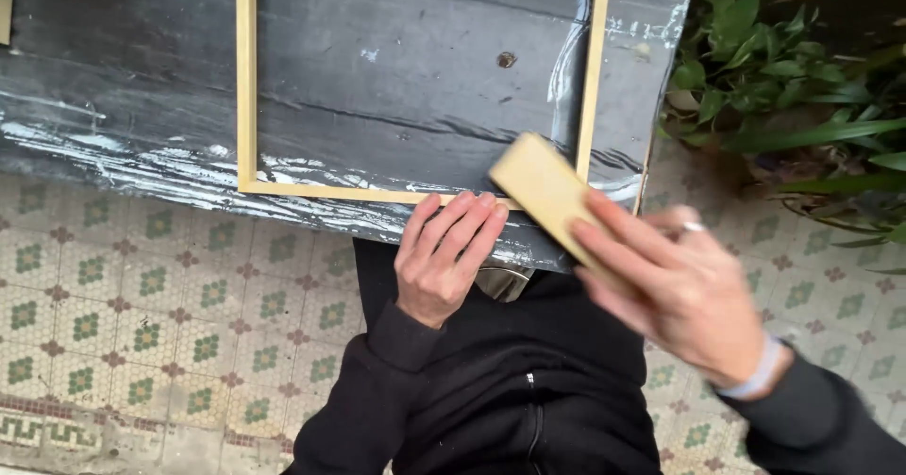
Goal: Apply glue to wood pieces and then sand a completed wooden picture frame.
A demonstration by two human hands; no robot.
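Gripping a tan sanding block [545, 189], the right hand [675, 286] presses it on the wooden frame [247, 88]'s near corner; beside it, the left hand [444, 258] rests flat and open on the frame's near rail.

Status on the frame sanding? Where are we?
Done: the wooden frame looks assembled and lies flat on the dark table; how much has been sanded can't be judged. In hand: the left hand presses on the near rail, and the right hand holds a tan sanding block at the near right corner, blurred by motion. Left: the far rail is mostly out of view.
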